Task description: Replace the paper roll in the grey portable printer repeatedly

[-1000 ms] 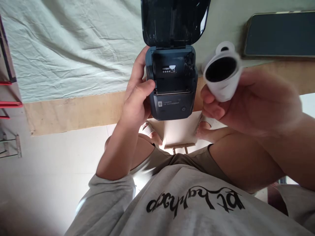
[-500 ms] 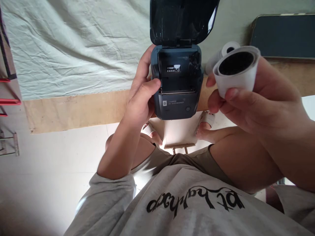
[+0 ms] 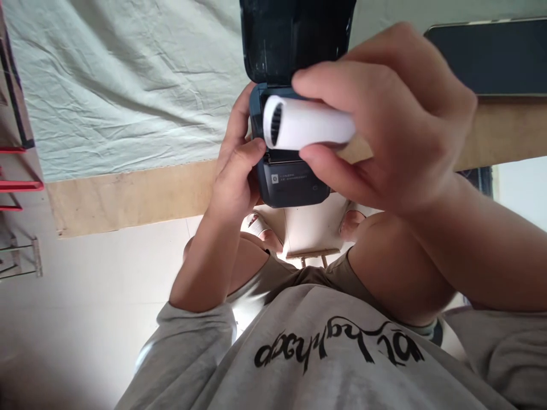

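Over the open bay of the small printer (image 3: 294,185), a white paper roll (image 3: 307,122) is now held sideways, pinched tight in the right hand (image 3: 384,119); before, it was off to the side. The printer is gripped by the left hand (image 3: 237,165) at the table (image 3: 128,191) edge.

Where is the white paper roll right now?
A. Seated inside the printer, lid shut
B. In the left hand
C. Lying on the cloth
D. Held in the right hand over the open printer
D: the right hand grips the paper roll above the printer, whose lid is raised.
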Available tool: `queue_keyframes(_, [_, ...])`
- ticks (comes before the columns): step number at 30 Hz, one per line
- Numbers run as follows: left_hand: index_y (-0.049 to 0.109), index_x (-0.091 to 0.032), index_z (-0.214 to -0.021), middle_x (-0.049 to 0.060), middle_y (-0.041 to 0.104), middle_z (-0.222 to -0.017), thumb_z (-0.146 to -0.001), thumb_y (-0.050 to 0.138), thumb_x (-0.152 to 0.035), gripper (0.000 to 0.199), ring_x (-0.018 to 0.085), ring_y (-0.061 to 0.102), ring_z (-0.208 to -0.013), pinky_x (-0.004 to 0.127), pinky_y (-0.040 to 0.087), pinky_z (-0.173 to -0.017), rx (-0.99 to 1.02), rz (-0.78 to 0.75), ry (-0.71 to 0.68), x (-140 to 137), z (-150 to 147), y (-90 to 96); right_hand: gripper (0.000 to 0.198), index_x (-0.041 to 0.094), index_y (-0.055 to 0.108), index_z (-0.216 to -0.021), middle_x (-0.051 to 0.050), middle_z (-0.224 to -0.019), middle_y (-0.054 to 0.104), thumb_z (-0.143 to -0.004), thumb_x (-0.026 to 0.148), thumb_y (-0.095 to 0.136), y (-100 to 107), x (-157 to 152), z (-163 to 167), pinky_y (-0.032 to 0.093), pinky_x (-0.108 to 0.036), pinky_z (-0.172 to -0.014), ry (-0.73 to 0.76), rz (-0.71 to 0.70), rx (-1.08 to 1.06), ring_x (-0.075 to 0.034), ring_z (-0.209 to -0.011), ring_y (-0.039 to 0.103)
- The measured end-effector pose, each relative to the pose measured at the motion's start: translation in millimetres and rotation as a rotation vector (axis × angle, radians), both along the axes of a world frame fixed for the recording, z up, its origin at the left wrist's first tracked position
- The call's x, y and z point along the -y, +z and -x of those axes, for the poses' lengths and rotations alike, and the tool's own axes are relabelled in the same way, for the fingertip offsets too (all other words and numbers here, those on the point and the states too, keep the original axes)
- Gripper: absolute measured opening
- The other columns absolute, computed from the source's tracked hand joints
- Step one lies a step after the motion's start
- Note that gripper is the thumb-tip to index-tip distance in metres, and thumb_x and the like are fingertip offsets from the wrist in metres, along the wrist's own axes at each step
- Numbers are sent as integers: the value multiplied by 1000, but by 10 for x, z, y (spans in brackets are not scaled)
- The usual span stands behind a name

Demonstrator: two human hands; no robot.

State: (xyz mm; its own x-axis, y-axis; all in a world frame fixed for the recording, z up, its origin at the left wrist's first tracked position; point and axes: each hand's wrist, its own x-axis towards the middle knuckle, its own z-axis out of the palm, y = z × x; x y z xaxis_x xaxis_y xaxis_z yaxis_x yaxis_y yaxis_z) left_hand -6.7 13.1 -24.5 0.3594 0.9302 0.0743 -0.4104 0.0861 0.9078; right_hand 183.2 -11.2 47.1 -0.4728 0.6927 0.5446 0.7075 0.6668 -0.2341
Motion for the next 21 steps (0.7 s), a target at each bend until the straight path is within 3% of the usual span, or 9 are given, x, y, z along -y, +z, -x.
queue_keyframes(3, [51,-33,-127,-4,61,-109,-68,67,-52,64,22,53,-114,31,47,-101,51,-98,-75,-13,9,-46,35,23,51,-122,0,-113,56,-92,34,37,-8,-59,93,47,-21,-86,-112,44,105,-8,-96,56])
queue_keyframes(6, [50,-27,-122,-1,58,-112,-82,53,-37,42,21,50,-123,32,45,-103,52,63,25,53,-33,39,33,20,51,-111,0,-107,58,-94,40,31,-7,-85,119,47,-24,-81,-162,79,213,-11,-93,58])
queue_keyframes(9, [47,-24,-121,1,57,-118,-80,54,-36,44,22,51,-122,31,50,-92,30,86,22,109,-77,131,30,21,51,-102,0,-99,60,-94,40,30,-11,-91,81,44,-26,-77,-195,98,276,-11,-86,58])
queue_keyframes(13, [46,-27,-122,1,57,-122,-78,55,-40,47,24,54,-116,31,50,-82,29,81,23,80,-69,70,27,20,50,-100,-2,-91,58,-90,43,40,-11,-79,9,40,-24,-75,-223,28,255,-11,-85,57])
queue_keyframes(18, [46,-27,-125,2,58,-120,-77,59,-41,52,26,52,-118,35,47,-94,55,37,-11,58,-49,16,26,21,50,-101,0,-91,58,-91,42,38,38,-68,2,40,-26,-74,-198,8,216,-10,-86,57])
queue_keyframes(20, [44,-28,-128,0,57,-121,-79,55,-36,50,24,52,-119,34,47,-95,44,75,19,82,-64,60,33,21,53,-103,-2,-91,57,-91,46,35,113,-73,30,43,-27,-80,-222,79,208,-12,-90,57])
queue_keyframes(21, [44,-29,-128,0,56,-122,-79,54,-36,50,23,54,-117,33,48,-93,42,83,24,94,-73,81,38,20,55,-103,-3,-91,56,-89,49,36,160,-77,48,43,-30,-87,-241,179,174,-15,-96,57])
